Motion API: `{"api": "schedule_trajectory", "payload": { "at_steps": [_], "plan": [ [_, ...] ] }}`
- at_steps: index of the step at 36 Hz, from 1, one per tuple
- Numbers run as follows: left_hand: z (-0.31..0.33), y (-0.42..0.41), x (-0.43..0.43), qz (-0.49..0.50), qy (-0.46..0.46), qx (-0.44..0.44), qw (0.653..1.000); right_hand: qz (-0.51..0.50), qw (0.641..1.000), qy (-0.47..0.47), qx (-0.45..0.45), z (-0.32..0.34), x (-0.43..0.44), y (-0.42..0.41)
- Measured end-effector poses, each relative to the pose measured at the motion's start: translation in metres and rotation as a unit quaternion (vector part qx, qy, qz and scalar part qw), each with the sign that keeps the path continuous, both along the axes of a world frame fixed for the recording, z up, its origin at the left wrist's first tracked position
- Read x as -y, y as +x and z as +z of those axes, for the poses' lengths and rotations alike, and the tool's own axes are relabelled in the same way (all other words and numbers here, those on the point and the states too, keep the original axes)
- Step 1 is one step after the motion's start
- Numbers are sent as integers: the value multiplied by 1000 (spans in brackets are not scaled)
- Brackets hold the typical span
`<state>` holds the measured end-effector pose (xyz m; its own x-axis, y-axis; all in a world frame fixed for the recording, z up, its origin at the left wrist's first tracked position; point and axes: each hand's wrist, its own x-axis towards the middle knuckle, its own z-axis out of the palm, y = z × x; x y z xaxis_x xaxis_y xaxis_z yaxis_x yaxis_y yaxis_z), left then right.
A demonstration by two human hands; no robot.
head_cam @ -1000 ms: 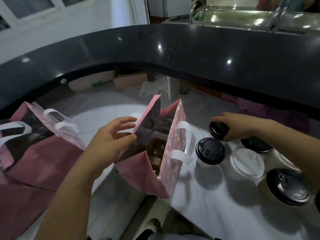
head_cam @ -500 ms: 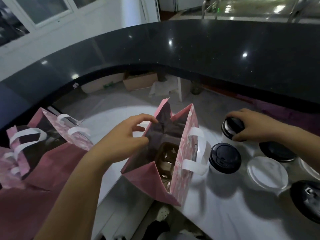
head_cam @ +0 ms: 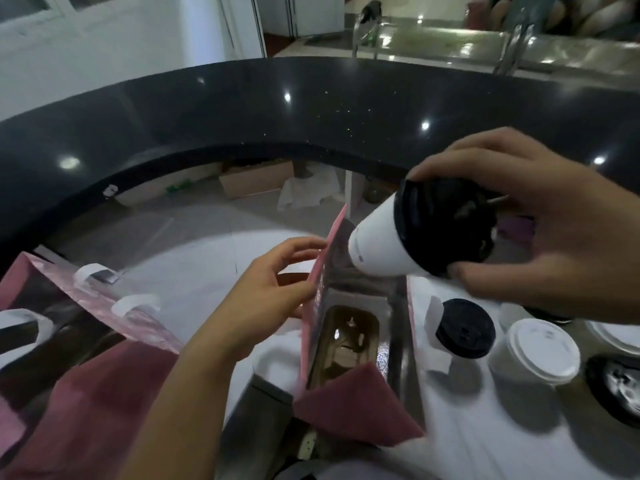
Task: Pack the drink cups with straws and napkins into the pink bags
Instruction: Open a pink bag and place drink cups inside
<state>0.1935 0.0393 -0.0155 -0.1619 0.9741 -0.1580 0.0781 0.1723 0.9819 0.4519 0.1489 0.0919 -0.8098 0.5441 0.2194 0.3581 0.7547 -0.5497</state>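
An open pink bag (head_cam: 360,410) stands on the white table, a brown cup carrier visible at its bottom. My left hand (head_cam: 270,299) pinches the bag's left wall and holds it apart. My right hand (head_cam: 540,230) grips a white cup with a black lid (head_cam: 384,244) by the lid, tilted, its base over the bag's far opening. More lidded cups stand to the right: a black-lidded cup (head_cam: 464,329) touching the bag's white handle, and a white-lidded cup (head_cam: 540,351).
A second pink bag (head_cam: 86,341) with white handles stands open at the left. A curved black counter (head_cam: 311,109) rings the white table (head_cam: 485,445). More cup lids (head_cam: 616,386) sit at the right edge. Boxes lie on the floor beneath the counter.
My right hand lifted a black-lidded cup off the table and carried it left, tilted, over the bag's mouth. My left hand stayed on the bag's wall.
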Motion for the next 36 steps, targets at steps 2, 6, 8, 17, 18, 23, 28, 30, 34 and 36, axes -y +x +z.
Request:
{"api": "schedule_trajectory", "payload": {
  "at_steps": [2, 6, 8, 17, 18, 23, 28, 30, 34, 36],
  "plan": [
    [-4, -6, 3, -13, 12, 13, 1000, 24, 998, -10, 58, 3, 14, -20],
    [-10, -18, 8, -22, 18, 42, 999, 35, 984, 10, 177, -8, 29, -55],
    [-14, -24, 11, -21, 23, 38, 999, 38, 974, 20, 223, -18, 33, -69],
    [-23, -42, 19, -22, 29, 40, 999, 45, 943, 39, 327, -77, 25, -113],
    [-23, -43, 19, -24, 27, 37, 999, 43, 939, 43, 339, -85, 24, -116],
    [-23, -46, 20, -30, 21, 26, 999, 44, 923, 39, 381, -117, 18, -128],
    [-22, -48, 20, -45, 19, 12, 999, 35, 914, 35, 402, -133, 14, -134],
    [-22, -49, 19, -51, 18, 18, 998, 28, 916, 41, 398, -137, 11, -133],
    [-21, -50, 19, -56, 16, 3, 998, 23, 914, 35, 404, -144, 8, -126],
    [-22, -51, 18, -55, 20, 1, 998, 23, 911, 28, 410, -148, 9, -123]
  ]
}}
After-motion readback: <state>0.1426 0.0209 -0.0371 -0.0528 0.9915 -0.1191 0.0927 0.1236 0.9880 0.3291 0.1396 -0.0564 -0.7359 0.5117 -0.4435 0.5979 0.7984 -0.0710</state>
